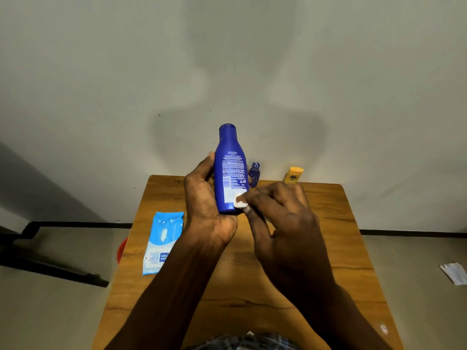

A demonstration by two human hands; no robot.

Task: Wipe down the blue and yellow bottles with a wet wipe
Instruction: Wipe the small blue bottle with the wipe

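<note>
My left hand (204,198) grips a tall blue bottle (230,160) upright above the wooden table (328,248), its printed back label facing me. My right hand (283,218) pinches a small folded white wet wipe (239,202) and presses it against the bottle's lower right side. A yellow bottle (293,175) stands at the table's far edge to the right. A smaller dark blue bottle (254,174) stands at the far edge just behind the one I hold.
A light blue pack of wet wipes (161,243) lies flat at the table's left edge. Something red (122,250) shows below that edge. A wall rises right behind the table. A white scrap (454,272) lies on the floor at right.
</note>
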